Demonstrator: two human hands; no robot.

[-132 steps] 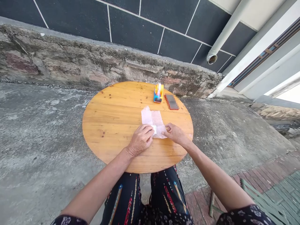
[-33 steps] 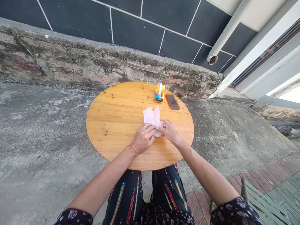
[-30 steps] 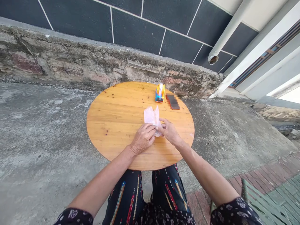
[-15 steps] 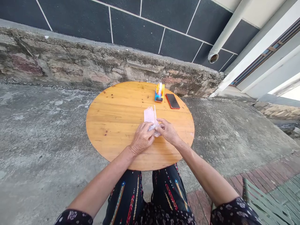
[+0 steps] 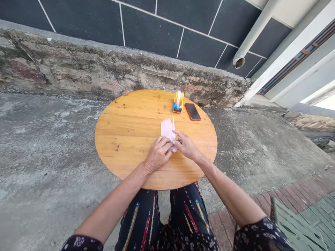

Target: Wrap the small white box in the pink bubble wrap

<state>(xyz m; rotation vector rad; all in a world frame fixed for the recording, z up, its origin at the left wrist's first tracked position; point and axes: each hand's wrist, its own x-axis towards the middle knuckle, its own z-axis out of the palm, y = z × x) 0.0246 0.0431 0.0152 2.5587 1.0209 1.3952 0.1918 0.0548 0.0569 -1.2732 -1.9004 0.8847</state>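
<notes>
A small pale pink bubble-wrap packet (image 5: 166, 127) lies on the round wooden table (image 5: 123, 132), with a thin upright flap along its right side. My left hand (image 5: 160, 150) rests over its near left part, fingers bent and pressing it. From the right, my right hand (image 5: 185, 144) pinches the packet's near right edge between thumb and fingers, its index finger stretched forward along the side. The two hands' fingertips nearly meet. Whatever may be inside the packet is hidden.
Towards the table's far edge stands a yellow and blue tape dispenser (image 5: 178, 101) with a roll of clear tape. Beside it lies a dark phone (image 5: 193, 112) with a red edge. A stone wall base (image 5: 104, 75) runs behind the table; a green slatted chair (image 5: 295, 223) is at lower right.
The right side of the packet is folded inward and looks narrower. My right fingers have shifted slightly left and forward along it, while my left hand stays almost in place.
</notes>
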